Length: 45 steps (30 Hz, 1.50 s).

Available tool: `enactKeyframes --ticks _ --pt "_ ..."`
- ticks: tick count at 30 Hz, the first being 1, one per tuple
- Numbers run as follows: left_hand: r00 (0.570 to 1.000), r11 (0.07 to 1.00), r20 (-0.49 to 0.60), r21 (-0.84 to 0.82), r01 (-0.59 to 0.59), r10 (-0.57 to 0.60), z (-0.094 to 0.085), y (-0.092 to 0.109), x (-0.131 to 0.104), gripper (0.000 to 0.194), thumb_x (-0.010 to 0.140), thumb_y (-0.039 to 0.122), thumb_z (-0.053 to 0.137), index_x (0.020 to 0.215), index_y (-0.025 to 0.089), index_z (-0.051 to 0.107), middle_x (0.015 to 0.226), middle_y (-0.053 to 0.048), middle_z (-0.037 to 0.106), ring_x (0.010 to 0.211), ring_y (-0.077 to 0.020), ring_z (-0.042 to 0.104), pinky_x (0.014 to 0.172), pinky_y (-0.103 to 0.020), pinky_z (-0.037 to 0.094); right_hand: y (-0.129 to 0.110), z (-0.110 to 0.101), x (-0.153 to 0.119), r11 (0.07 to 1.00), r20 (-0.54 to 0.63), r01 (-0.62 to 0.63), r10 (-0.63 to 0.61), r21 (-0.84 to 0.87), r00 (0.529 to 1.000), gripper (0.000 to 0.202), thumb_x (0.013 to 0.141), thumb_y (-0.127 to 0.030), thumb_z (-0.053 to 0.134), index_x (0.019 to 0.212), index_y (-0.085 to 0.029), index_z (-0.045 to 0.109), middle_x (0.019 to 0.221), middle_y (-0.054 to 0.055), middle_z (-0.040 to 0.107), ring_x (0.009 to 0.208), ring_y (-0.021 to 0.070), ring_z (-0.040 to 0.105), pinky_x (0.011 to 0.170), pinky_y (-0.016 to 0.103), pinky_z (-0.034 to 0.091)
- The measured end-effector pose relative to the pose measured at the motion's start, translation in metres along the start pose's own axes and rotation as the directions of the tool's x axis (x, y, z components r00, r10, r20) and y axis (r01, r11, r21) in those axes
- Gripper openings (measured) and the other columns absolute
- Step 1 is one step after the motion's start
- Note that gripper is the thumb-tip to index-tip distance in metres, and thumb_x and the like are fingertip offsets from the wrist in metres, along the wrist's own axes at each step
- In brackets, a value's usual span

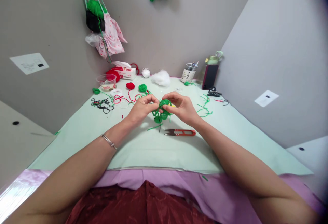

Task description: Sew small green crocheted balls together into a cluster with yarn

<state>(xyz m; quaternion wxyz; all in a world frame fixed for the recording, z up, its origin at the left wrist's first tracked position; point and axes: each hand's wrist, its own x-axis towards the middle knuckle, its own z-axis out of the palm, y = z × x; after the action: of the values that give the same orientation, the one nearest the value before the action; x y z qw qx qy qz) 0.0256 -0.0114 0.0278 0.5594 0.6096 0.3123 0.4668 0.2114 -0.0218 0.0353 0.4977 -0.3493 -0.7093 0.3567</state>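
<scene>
Between my two hands, above the middle of the table, is a green crocheted piece made of rounded lobes, with loose yarn ends hanging from it. My left hand pinches the piece at its left side, thumb and fingers pressed together. The right hand grips its right side, fingers curled over the top and thumb in front. Something small and yellow shows by the right fingers. Orange-handled thread snips lie just below the hands, blades pointing left. A cut green yarn strand rests near their tips.
Behind the hands are a green yarn ball, a red yarn ball, white stuffing, a tissue box, a clear bowl, a pen jar and a phone against a bottle. Tangled black cord lies left, green scraps right.
</scene>
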Motion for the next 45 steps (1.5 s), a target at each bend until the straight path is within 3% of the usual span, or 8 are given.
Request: enactKeyframes --ticks 5,16,20,26,30,32,37,45 --pt "0.998 0.998 0.037 -0.035 0.053 -0.052 -0.002 0.003 0.000 0.014 0.075 0.028 0.067 0.078 0.018 0.058 0.069 0.000 0.062 0.065 -0.0123 0.060 0.062 -0.025 0.042 0.001 -0.005 0.001 0.985 0.038 -0.105 0.101 0.137 0.994 0.036 0.070 -0.036 0.082 0.098 -0.018 0.067 0.095 0.004 0.067 0.084 0.0172 0.065 0.081 0.036 0.056" --pt "0.973 0.987 0.180 -0.040 0.155 -0.145 -0.002 0.002 -0.002 0.032 0.084 0.044 0.067 0.102 0.018 0.064 0.090 -0.004 0.064 0.061 -0.0080 0.052 0.060 -0.024 0.044 -0.002 -0.005 0.002 0.997 0.049 0.081 -0.081 0.009 0.995 0.031 0.076 -0.039 0.079 0.100 -0.022 0.071 0.107 0.007 0.062 0.102 0.0205 0.062 0.095 0.040 0.053" --pt "0.977 0.981 0.144 -0.090 0.171 -0.157 -0.001 0.000 -0.002 0.034 0.081 0.041 0.071 0.107 0.021 0.064 0.092 -0.002 0.066 0.070 -0.0102 0.059 0.073 -0.028 0.049 -0.006 -0.005 0.001 0.996 0.046 0.088 -0.086 -0.029 0.995 0.030 0.078 -0.038 0.078 0.103 -0.022 0.071 0.109 0.007 0.064 0.102 0.0206 0.063 0.093 0.038 0.053" --pt "0.988 0.972 -0.001 -0.181 0.151 -0.154 -0.004 -0.001 0.002 0.035 0.072 0.032 0.079 0.099 0.021 0.059 0.094 -0.002 0.066 0.079 -0.0146 0.067 0.074 -0.030 0.049 -0.014 -0.010 0.002 1.000 -0.179 0.017 -0.018 -0.008 0.984 0.024 0.086 -0.040 0.067 0.097 -0.020 0.071 0.090 0.006 0.071 0.078 0.0164 0.064 0.074 0.033 0.054" --pt "0.993 0.973 -0.029 -0.203 0.109 -0.117 -0.007 0.000 0.003 0.048 0.074 0.030 0.079 0.117 0.022 0.058 0.095 -0.001 0.066 0.082 -0.0142 0.069 0.082 -0.030 0.050 -0.017 -0.007 0.002 0.999 -0.145 0.006 0.002 0.053 0.989 0.042 0.085 -0.039 0.067 0.123 -0.022 0.059 0.082 0.002 0.071 0.064 0.0138 0.061 0.061 0.030 0.051" --pt "0.994 0.975 -0.030 -0.202 0.093 -0.101 -0.008 0.000 0.004 0.049 0.074 0.029 0.079 0.118 0.021 0.059 0.095 -0.001 0.066 0.084 -0.0144 0.069 0.087 -0.032 0.051 -0.018 -0.005 0.001 0.998 -0.129 -0.024 0.031 0.057 0.991 0.040 0.085 -0.040 0.067 0.120 -0.021 0.058 0.079 0.002 0.071 0.061 0.0138 0.061 0.058 0.029 0.049" --pt "0.998 0.972 -0.021 -0.227 0.055 -0.062 -0.012 -0.006 0.006 0.042 0.073 0.027 0.079 0.111 0.020 0.061 0.097 -0.002 0.069 0.090 -0.0154 0.069 0.095 -0.035 0.049 -0.017 -0.004 -0.002 0.986 -0.143 0.036 -0.060 -0.165 0.988 0.018 0.086 -0.036 0.067 0.082 -0.019 0.069 0.077 0.003 0.064 0.069 0.0148 0.057 0.061 0.029 0.045" --pt "1.000 0.982 -0.011 -0.191 0.010 -0.012 -0.014 -0.008 0.007 0.040 0.075 0.029 0.078 0.111 0.021 0.062 0.105 -0.004 0.070 0.094 -0.0166 0.068 0.093 -0.033 0.049 -0.016 -0.002 -0.005 0.895 -0.077 0.126 -0.175 -0.428 0.982 0.011 0.088 -0.026 0.064 0.083 -0.022 0.073 0.071 0.001 0.055 0.061 0.0136 0.047 0.060 0.030 0.039"
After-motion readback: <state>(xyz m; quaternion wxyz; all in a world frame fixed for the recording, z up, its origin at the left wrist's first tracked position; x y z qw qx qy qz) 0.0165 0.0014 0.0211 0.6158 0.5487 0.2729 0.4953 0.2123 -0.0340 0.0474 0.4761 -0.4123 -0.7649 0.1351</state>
